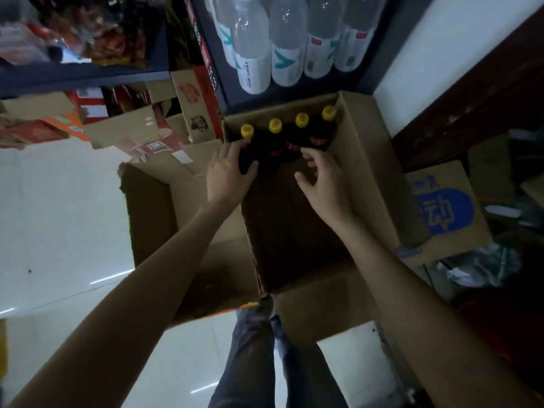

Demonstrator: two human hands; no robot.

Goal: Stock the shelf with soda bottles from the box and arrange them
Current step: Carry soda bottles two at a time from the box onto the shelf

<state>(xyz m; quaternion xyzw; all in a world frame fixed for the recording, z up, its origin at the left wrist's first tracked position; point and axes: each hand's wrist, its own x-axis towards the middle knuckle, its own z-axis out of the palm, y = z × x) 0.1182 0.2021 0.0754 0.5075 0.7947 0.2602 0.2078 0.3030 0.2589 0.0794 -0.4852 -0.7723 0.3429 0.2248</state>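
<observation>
Box [371, 160]: open cardboard carton on the floor; its near part bare
Soda bottles [290, 136]: four dark bottles with yellow caps, upright in a row against the far wall of the box
Left hand [228, 172]: grip curled round the leftmost bottle [246, 142], thumb on its side
Right hand [323, 184]: grip released, fingers spread, fingertips touching the two right-hand bottles
Shelf [294, 48]: just beyond the box; clear bottles with white labels stand on it

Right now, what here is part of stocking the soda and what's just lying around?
Part of the job:
- four soda bottles with yellow caps
- open box holding them
- left hand on the leftmost bottle
- right hand reaching in, not yet closed on any bottle

Lying about:
- clear bottles on the shelf
- empty carton at left
- blue-printed box
- red cartons
</observation>
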